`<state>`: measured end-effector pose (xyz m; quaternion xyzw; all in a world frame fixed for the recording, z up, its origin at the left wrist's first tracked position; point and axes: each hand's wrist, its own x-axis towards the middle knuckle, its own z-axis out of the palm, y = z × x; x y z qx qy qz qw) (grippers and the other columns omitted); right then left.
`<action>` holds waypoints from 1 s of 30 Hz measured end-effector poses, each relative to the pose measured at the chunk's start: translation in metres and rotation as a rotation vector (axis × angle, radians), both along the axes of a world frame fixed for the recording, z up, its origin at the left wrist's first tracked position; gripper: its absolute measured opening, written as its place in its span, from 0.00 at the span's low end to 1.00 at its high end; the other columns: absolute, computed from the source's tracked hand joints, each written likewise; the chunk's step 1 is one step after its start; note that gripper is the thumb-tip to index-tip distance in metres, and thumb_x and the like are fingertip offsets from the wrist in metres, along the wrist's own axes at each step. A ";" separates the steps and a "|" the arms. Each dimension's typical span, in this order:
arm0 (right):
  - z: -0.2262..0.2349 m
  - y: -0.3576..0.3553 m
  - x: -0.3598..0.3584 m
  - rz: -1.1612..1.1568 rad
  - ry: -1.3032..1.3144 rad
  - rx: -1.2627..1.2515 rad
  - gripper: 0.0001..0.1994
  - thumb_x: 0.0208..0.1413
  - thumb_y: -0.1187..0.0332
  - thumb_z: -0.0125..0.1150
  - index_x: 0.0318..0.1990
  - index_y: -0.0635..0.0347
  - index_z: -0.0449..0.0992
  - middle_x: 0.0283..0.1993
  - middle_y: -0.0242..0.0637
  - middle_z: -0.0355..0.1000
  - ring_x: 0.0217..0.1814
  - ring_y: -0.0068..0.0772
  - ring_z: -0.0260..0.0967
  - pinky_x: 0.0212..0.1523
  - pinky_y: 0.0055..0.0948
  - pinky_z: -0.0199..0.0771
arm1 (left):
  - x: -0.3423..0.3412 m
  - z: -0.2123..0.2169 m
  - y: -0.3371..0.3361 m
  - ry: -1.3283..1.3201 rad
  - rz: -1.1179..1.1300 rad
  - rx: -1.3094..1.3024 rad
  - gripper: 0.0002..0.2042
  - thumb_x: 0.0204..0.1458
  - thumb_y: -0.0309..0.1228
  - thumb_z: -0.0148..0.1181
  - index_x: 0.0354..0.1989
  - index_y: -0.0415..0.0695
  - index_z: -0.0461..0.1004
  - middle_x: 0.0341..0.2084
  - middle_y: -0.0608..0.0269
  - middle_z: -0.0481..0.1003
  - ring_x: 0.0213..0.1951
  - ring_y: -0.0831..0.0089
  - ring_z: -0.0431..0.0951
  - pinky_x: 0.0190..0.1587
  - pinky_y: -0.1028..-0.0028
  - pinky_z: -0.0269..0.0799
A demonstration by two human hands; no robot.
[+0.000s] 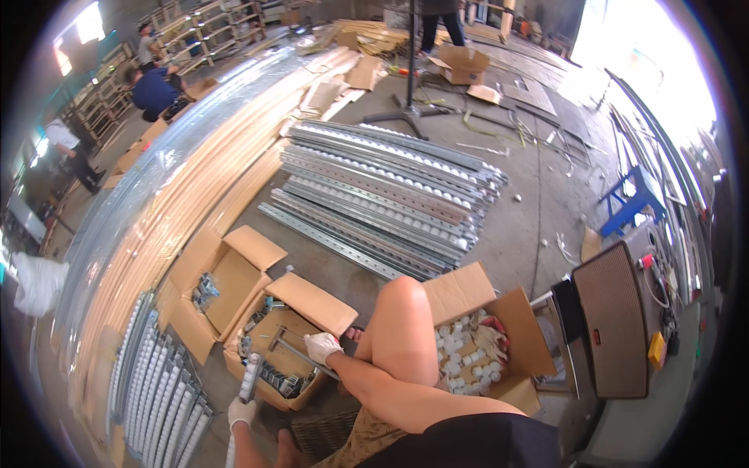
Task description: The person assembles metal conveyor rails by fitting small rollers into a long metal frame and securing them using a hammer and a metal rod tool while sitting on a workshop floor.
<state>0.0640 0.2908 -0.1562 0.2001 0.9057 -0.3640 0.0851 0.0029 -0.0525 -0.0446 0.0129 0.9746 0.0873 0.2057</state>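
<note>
My left hand [242,412], in a white glove, is closed around a roller track [249,378], a narrow metal channel with white rollers. The track stands tilted, and its upper end lies at the edge of an open cardboard box [292,402] holding metal brackets [285,381]. My right hand [322,347], also gloved, grips the handle of a hammer [295,347] over that box. The hammer's narrow metal head points left, near the track's upper end. My right forearm crosses in front of my bent knee.
Finished-looking roller tracks [160,398] lie at the left; a large stack of tracks [382,195] lies ahead. Another open box [226,285] holds brackets. A box of white rollers [468,351] stands right. Beyond are a speaker [612,324], blue stool [636,201], long wrapped strips [195,171] and people.
</note>
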 end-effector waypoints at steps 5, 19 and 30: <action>0.035 0.010 0.013 0.081 0.007 0.017 0.15 0.65 0.67 0.46 0.46 0.69 0.75 0.30 0.54 0.80 0.37 0.55 0.83 0.41 0.52 0.82 | 0.022 -0.009 -0.001 -0.058 0.036 -0.046 0.37 0.47 0.45 0.65 0.68 0.48 0.66 0.64 0.46 0.70 0.64 0.48 0.73 0.66 0.54 0.68; 0.041 0.011 0.020 0.189 0.004 0.131 0.16 0.63 0.60 0.52 0.47 0.64 0.76 0.37 0.56 0.81 0.43 0.58 0.81 0.50 0.55 0.78 | 0.048 -0.042 0.056 0.042 0.188 -0.192 0.46 0.47 0.48 0.69 0.69 0.31 0.56 0.67 0.28 0.60 0.61 0.45 0.74 0.63 0.56 0.71; 0.042 0.020 0.012 0.153 -0.093 0.266 0.16 0.62 0.59 0.55 0.48 0.62 0.77 0.40 0.55 0.82 0.46 0.56 0.81 0.50 0.52 0.79 | 0.061 -0.072 0.031 -0.378 0.688 -0.018 0.58 0.44 0.62 0.72 0.74 0.32 0.52 0.68 0.42 0.65 0.67 0.50 0.71 0.65 0.51 0.68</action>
